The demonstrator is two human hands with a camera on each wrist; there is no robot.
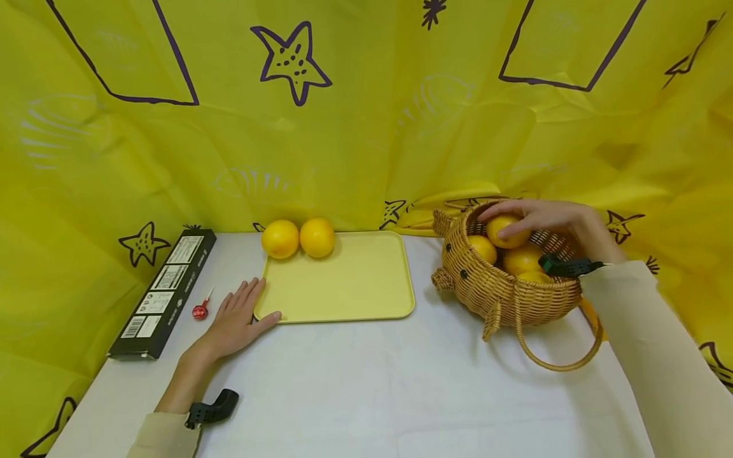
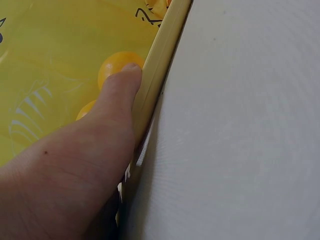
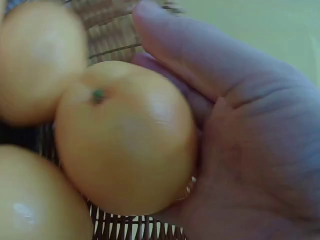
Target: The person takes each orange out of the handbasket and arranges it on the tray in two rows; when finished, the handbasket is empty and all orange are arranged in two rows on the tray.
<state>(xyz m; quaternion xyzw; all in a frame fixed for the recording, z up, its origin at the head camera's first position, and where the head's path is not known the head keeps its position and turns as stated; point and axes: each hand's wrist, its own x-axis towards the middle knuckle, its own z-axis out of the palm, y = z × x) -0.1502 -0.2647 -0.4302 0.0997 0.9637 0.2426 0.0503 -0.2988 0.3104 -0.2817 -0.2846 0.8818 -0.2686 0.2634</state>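
Observation:
My right hand reaches into a pig-shaped wicker basket, its thumb and fingers around an orange. In the right wrist view the held orange shows a green stem spot and lies against the palm. Other oranges sit under and beside it, one of them an orange near the pig's eyes. At the left end of a yellow tray, my left hand rests with straight fingers along the side and the thumb on the near rim. Two oranges sit side by side at the tray's far left corner.
A long black box with white labels lies at the left. Between it and my left hand is a red lollipop. The basket's handle hangs down toward the near side. A yellow patterned cloth stands behind the white table.

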